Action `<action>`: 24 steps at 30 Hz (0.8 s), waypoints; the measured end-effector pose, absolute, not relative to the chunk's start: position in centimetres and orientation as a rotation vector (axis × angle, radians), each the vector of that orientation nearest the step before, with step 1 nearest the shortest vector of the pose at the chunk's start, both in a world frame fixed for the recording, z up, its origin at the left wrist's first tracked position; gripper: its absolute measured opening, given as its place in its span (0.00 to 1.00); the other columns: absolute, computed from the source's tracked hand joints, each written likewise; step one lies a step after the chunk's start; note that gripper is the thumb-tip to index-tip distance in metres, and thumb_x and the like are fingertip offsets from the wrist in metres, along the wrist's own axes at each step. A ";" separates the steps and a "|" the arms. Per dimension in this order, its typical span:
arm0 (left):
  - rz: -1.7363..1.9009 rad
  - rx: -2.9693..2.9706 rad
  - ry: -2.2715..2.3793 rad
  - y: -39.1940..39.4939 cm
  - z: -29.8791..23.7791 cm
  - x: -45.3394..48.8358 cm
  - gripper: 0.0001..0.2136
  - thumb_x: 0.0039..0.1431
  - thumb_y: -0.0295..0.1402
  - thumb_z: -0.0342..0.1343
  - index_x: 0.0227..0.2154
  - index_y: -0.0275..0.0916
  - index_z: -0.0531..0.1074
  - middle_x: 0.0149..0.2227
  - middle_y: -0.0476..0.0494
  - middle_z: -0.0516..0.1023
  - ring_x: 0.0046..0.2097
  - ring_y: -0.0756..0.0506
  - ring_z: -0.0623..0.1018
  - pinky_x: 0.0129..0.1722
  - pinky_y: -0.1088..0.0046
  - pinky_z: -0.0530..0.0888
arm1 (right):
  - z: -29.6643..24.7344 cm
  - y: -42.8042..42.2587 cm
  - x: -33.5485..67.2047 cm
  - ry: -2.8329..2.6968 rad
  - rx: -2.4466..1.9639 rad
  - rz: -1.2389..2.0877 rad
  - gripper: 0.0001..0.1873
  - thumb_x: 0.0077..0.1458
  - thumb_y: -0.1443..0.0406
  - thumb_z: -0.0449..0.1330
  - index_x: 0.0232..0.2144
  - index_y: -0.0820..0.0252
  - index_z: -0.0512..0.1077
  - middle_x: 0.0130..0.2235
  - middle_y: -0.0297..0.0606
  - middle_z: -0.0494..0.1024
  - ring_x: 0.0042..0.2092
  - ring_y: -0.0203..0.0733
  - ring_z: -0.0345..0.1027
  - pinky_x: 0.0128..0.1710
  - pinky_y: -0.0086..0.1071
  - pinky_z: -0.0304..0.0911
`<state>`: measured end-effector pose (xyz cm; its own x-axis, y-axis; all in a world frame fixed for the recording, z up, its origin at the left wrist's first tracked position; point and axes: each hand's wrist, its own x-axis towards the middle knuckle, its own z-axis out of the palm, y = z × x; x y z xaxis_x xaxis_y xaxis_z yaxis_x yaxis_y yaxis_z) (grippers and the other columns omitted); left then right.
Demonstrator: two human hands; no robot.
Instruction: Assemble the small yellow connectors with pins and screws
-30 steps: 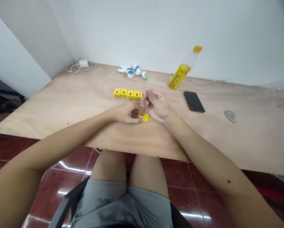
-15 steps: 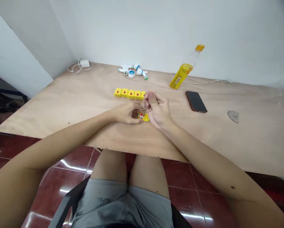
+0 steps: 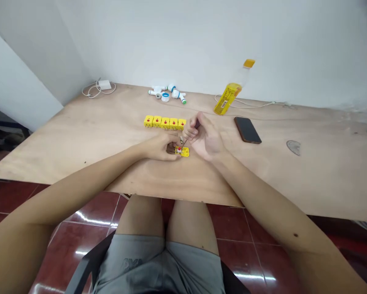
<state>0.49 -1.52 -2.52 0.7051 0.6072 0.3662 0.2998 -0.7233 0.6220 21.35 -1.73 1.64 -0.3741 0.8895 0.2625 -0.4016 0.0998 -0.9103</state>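
Observation:
My left hand (image 3: 163,147) lies on the table with thumb and fingers closed around the left end of an opened yellow plug (image 3: 185,152). Its inside faces up, showing a red button and small metal parts. Over it, my right hand (image 3: 205,136) is curled around a screwdriver (image 3: 184,143); the thin shaft slants down to the plug, while the handle is hidden in the fist. A small metallic piece stands just behind the open plug, too small to name. Several closed yellow plugs (image 3: 165,122), each with a red button and metal prongs, form a row behind my hands.
White and blue pipe-like fittings (image 3: 165,96) lie near the wall. A tilted bottle of yellow liquid (image 3: 228,99), a phone (image 3: 247,130) and a half-round clear piece (image 3: 294,148) are on the right. A white charger with cable (image 3: 104,85) sits at the far left corner.
The view has shifted slightly, so the table items appear further left. My right hand has turned at the wrist and its fingers have shifted on the screwdriver. My left hand keeps its hold.

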 end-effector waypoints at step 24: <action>0.595 2.274 0.769 0.4 -1.5 -3.9 0.22 0.51 0.49 0.81 0.41 0.38 0.88 0.32 0.46 0.79 0.32 0.49 0.71 0.30 0.72 0.67 | -1.0 2.9 26.3 -2.603 -0.632 0.517 0.12 0.69 0.65 0.65 0.49 0.55 0.89 0.46 0.46 0.88 0.49 0.55 0.77 0.52 0.47 0.71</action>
